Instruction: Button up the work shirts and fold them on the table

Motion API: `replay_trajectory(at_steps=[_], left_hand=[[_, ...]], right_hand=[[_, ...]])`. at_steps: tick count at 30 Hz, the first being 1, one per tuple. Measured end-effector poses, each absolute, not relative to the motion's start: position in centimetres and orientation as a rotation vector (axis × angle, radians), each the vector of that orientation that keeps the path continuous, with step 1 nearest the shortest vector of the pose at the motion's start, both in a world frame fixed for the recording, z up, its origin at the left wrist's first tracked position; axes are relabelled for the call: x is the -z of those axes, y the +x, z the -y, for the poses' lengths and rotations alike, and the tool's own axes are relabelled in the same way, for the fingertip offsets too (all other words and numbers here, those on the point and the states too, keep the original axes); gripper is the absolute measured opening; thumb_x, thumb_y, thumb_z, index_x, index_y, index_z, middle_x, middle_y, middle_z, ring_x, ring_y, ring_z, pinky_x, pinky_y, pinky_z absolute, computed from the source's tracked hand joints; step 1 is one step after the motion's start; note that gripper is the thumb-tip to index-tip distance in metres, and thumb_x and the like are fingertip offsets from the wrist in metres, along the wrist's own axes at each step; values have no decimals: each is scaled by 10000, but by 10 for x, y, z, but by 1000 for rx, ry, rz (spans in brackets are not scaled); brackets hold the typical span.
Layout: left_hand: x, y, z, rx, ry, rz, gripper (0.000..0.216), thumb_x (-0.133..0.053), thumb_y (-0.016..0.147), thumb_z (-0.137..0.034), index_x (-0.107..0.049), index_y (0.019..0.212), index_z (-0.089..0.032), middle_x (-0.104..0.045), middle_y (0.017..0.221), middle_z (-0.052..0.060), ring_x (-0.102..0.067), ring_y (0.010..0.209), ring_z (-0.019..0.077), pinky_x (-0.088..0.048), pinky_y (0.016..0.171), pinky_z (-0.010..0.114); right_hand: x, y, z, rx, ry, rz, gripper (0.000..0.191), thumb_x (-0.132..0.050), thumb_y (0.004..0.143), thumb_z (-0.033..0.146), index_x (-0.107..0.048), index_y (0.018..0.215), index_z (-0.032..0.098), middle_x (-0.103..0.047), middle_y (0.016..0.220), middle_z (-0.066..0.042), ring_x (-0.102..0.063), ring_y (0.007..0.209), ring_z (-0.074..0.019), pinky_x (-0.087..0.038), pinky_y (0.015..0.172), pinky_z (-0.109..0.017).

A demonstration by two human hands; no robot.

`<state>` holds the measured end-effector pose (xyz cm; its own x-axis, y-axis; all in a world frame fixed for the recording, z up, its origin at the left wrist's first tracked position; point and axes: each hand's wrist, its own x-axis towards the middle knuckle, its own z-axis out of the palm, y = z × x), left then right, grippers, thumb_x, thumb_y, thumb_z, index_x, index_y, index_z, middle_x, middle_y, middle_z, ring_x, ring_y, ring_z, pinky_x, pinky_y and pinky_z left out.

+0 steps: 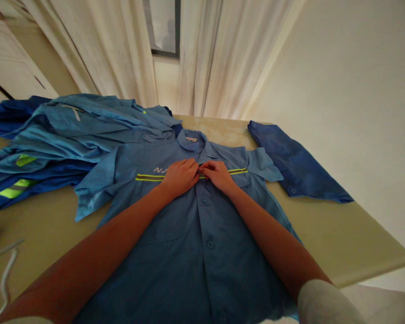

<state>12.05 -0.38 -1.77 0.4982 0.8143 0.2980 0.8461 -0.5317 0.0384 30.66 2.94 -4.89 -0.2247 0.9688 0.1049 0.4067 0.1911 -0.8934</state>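
Note:
A blue short-sleeved work shirt (175,225) lies face up, its collar (197,144) toward the far side. Yellow-edged stripes run across its chest. Both hands meet at the front placket, level with the stripes. My left hand (182,177) is closed, its fingertips pinching the placket edge. Close against it, my right hand (217,174) pinches the same spot from the other side. The fingers hide whatever button is there. Below them, a button (204,199) and another button (210,244) sit on the placket, which lies closed there.
Rumpled blue garments (84,130) with reflective strips are heaped at the left. A folded dark blue garment (300,162) lies at the right on the table (354,243). A white cable (5,279) is at the lower left. Curtains (121,49) and a wall stand behind.

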Motion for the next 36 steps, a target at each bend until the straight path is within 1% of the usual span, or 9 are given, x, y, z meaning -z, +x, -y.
replay_trajectory(at_steps=[5, 10, 13, 17, 21, 26, 31, 33, 36], left_hand=[[22, 120, 2, 509, -2647, 1510, 244, -441, 1058, -350, -641, 1048, -210, -687, 1013, 72, -646, 963, 235, -484, 798, 351], [28, 116, -4, 589, -2622, 1469, 254, -445, 1058, -356, -646, 1039, -203, -682, 1038, 85, -613, 1008, 259, -470, 891, 388], [34, 114, -7, 670, -2556, 1473, 260, -440, 1046, -291, -638, 1188, -198, -668, 1201, 113, -593, 1117, 276, -467, 941, 411], [39, 113, -12, 755, -2540, 1549, 404, -387, 1055, -265, -525, 1419, -153, -583, 1439, 148, -540, 1297, 267, -436, 1078, 413], [40, 114, -2, 537, -2662, 1573, 400, -378, 1029, -211, -590, 1362, -143, -592, 1432, 164, -564, 1273, 286, -458, 1074, 440], [40, 113, 35, 467, -2667, 1555, 409, -422, 1001, -207, -588, 1374, -192, -562, 1468, 163, -546, 1287, 307, -480, 1041, 461], [16, 112, 31, 324, -2742, 1565, 230, -461, 991, -215, -637, 1140, -212, -667, 1179, 126, -646, 1065, 281, -522, 898, 413], [1, 113, 12, 390, -2712, 1703, 190, -510, 984, -248, -608, 1143, -217, -654, 1156, 107, -668, 977, 254, -530, 843, 382], [-10, 114, -22, 565, -2559, 1798, 311, -633, 911, -269, -576, 1211, -214, -594, 1251, 121, -649, 1053, 266, -532, 856, 374]], right_hand=[[45, 306, -25, -705, -1318, 1859, 251, -596, 901, 314, -757, 772, 171, -660, 628, 9, -562, 596, -136, -372, 575, -244], [40, 305, -21, -663, -1290, 1922, 197, -587, 889, 262, -762, 831, 191, -708, 707, 3, -592, 634, -145, -407, 622, -252], [41, 303, -21, -640, -1302, 1861, 158, -586, 854, 223, -736, 895, 198, -713, 753, 1, -604, 655, -150, -445, 655, -257], [37, 304, -24, -552, -1313, 1740, 176, -576, 873, 268, -677, 998, 197, -702, 864, -10, -606, 687, -148, -484, 691, -265], [18, 317, -24, -464, -1367, 1811, 190, -583, 916, 296, -681, 1043, 193, -721, 969, -40, -646, 779, -162, -498, 746, -276], [-3, 325, -29, -390, -1649, 2112, 179, -634, 954, 374, -725, 936, 221, -761, 943, -62, -693, 888, -228, -484, 803, -321], [13, 305, -42, -176, -1807, 2041, 287, -620, 974, 468, -664, 1118, 224, -725, 1108, -97, -684, 1008, -253, -485, 815, -331], [22, 299, -45, -154, -1833, 2001, 282, -608, 978, 453, -653, 1128, 219, -709, 1138, -101, -684, 995, -249, -484, 791, -323], [30, 300, -48, -172, -1785, 2006, 215, -576, 985, 370, -668, 1113, 224, -720, 1106, -83, -685, 957, -235, -477, 770, -313]])
